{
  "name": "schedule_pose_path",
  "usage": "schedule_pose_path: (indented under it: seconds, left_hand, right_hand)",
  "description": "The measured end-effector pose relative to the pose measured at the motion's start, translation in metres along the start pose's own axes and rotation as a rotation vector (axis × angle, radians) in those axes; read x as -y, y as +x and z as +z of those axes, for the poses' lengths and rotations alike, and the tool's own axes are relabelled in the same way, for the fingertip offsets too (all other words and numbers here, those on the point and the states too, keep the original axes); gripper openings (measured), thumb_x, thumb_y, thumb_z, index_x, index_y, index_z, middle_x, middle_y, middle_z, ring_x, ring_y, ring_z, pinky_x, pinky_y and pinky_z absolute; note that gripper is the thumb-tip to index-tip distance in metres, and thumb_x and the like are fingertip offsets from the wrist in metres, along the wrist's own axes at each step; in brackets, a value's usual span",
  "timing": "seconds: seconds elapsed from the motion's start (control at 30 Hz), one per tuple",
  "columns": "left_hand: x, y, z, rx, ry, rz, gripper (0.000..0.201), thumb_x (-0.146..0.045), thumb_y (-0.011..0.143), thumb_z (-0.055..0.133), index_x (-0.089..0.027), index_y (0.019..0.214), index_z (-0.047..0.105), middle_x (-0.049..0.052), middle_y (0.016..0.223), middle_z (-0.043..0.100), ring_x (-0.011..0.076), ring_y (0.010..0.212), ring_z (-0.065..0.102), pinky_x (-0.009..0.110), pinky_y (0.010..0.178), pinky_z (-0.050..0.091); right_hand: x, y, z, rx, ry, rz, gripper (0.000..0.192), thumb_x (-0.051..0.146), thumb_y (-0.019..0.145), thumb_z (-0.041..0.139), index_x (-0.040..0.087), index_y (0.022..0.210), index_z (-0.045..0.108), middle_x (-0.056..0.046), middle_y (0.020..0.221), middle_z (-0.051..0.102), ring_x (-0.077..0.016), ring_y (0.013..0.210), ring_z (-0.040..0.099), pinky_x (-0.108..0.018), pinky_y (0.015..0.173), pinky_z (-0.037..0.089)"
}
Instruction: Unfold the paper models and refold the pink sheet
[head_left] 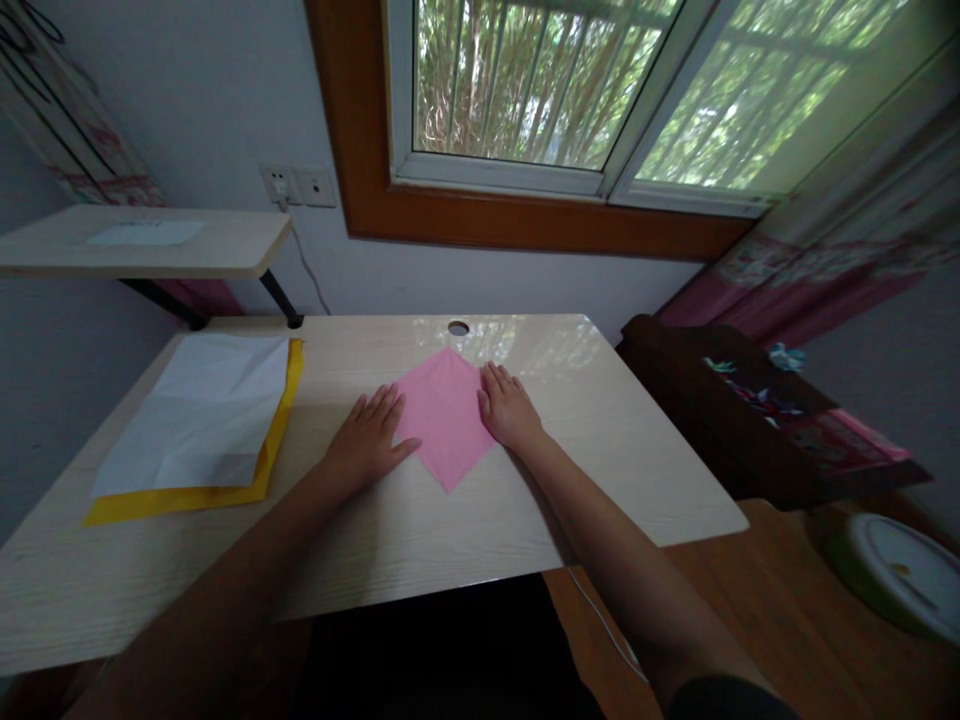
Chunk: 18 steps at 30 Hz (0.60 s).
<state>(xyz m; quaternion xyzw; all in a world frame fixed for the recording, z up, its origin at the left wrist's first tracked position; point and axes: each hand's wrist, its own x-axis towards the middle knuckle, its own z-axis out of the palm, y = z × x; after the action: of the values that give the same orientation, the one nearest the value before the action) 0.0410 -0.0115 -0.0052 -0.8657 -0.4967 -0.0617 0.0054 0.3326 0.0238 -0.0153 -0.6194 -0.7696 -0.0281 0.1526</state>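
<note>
A pink sheet of paper (448,415) lies flat on the desk, turned so one corner points away from me and one toward me. Faint crease lines cross its surface. My left hand (370,440) rests flat at its left corner, fingers stretched out and the thumb on the paper. At the right corner lies my right hand (510,405), palm down, fingers extended and close together, with the thumb at the paper's edge. Both side corners of the paper are hidden under my hands.
White paper (202,410) lies over a yellow sheet (277,440) on the desk's left. A raised shelf (225,245) stands behind them. The desk (622,470) has a cable hole (458,328) near its back edge. A dark cabinet (675,370) stands at the right.
</note>
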Motion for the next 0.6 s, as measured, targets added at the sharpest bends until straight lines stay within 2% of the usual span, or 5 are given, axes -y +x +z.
schedule_pose_path:
  seconds: [0.2,0.3,0.37,0.47,0.6]
  left_hand:
    - [0.002,-0.005,0.002,-0.007,0.007,-0.040,0.082,-0.065,0.097,0.035,-0.009,0.157,0.032,0.019,0.165,0.025,0.0307,0.155,0.020,0.053,0.126,0.015]
    - [0.001,-0.005,0.002,-0.022,0.011,-0.044,0.080,-0.064,0.097,0.038,-0.011,0.157,0.032,0.018,0.165,0.027,0.0301,0.155,0.020,0.052,0.126,0.015]
    - [0.000,-0.005,0.002,-0.029,0.016,-0.044,0.079,-0.063,0.097,0.038,-0.012,0.157,0.032,0.017,0.165,0.027,0.0296,0.155,0.020,0.051,0.126,0.015]
    - [0.000,-0.005,0.002,-0.029,0.026,-0.045,0.078,-0.063,0.097,0.038,-0.012,0.157,0.033,0.017,0.165,0.027,0.0297,0.155,0.021,0.051,0.126,0.015]
    - [0.000,-0.006,0.002,-0.033,0.053,-0.078,0.080,-0.062,0.098,0.036,-0.007,0.156,0.033,0.019,0.165,0.027,0.0310,0.155,0.023,0.052,0.126,0.015]
  right_hand:
    - [-0.025,-0.011,-0.011,0.001,-0.019,0.060,0.057,0.032,0.103,0.035,0.007,0.154,0.037,-0.018,0.161,0.036,-0.0340,0.150,0.031,-0.056,0.119,0.032]
    - [-0.021,-0.014,-0.028,-0.017,-0.018,0.039,0.058,0.025,0.100,0.036,0.005,0.154,0.035,-0.018,0.162,0.033,-0.0346,0.151,0.029,-0.056,0.120,0.031]
    - [-0.004,-0.014,-0.039,-0.043,-0.002,-0.007,0.058,0.018,0.096,0.038,0.004,0.153,0.038,-0.017,0.163,0.031,-0.0317,0.153,0.026,-0.053,0.123,0.027]
    - [0.039,-0.016,-0.044,-0.034,0.062,-0.159,0.059,0.017,0.096,0.040,0.005,0.154,0.038,-0.016,0.163,0.033,-0.0283,0.154,0.025,-0.047,0.126,0.026]
    - [0.089,-0.026,-0.023,0.036,0.138,-0.307,0.056,0.033,0.103,0.040,0.008,0.154,0.039,-0.018,0.162,0.034,-0.0294,0.152,0.029,-0.048,0.123,0.032]
